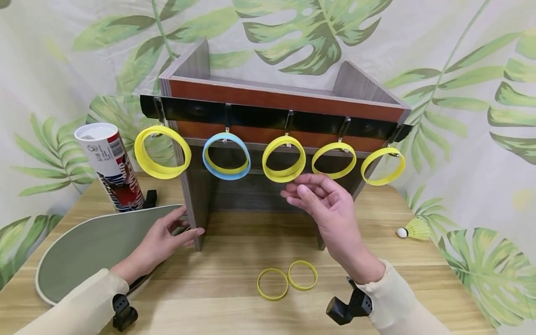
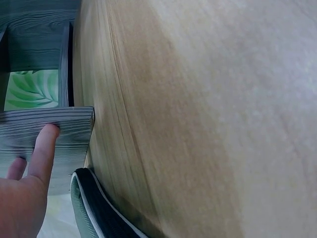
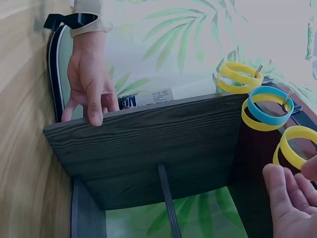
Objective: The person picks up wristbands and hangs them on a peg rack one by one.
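A small wooden shelf (image 1: 284, 97) stands on the table, with a black strip of metal hooks (image 1: 259, 118) across its front. Wristbands hang from the hooks: a blue wristband (image 1: 226, 176) with a yellow one behind it, and yellow ones on the other hooks. My left hand (image 1: 169, 237) grips the front edge of the shelf's left side panel (image 3: 143, 139), thumb on one face and fingers on the other. My right hand (image 1: 328, 204) is just below the middle yellow wristband (image 1: 284, 176), fingers loosely bent; contact is unclear. Two yellow wristbands (image 1: 272, 298) lie on the table.
At the left stands a printed tube can (image 1: 110, 167), behind a grey-green oval case (image 1: 96, 251) partly under my left arm. A yellow shuttlecock (image 1: 414, 230) lies at the right of the wooden table (image 1: 217, 298). Leaf-patterned cloth (image 1: 444, 46) hangs behind.
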`<act>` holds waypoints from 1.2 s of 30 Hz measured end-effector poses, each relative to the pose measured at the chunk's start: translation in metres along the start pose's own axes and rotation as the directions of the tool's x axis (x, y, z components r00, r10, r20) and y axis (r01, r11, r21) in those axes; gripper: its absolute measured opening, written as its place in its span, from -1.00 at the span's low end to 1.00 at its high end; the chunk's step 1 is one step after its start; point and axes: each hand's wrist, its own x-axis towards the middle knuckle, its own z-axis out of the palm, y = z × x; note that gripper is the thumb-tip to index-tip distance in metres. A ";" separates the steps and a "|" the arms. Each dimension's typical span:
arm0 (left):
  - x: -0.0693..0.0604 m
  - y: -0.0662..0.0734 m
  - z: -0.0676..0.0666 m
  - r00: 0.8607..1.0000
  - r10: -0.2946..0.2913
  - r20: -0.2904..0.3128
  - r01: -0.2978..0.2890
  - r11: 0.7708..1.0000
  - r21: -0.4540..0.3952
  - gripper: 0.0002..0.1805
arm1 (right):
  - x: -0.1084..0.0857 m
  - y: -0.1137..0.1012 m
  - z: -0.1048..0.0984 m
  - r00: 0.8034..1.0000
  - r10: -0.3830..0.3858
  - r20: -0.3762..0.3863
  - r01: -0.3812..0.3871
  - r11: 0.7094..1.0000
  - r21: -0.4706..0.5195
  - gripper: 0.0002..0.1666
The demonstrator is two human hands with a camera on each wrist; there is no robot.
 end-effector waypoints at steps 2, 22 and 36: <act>-0.001 0.000 0.000 1.000 -0.008 -0.001 0.008 1.000 -0.003 -0.19 | -0.001 0.001 -0.002 1.000 -0.008 0.016 0.008 1.000 -0.015 -0.84; -0.001 -0.003 0.002 1.000 -0.020 -0.005 0.020 1.000 -0.014 -0.18 | -0.002 0.049 -0.026 0.905 0.229 0.358 -0.040 0.885 -0.464 -0.82; 0.001 -0.002 0.001 1.000 0.003 -0.005 -0.003 1.000 -0.004 -0.21 | -0.014 0.121 -0.033 0.770 0.392 0.503 0.109 0.697 -0.709 -0.89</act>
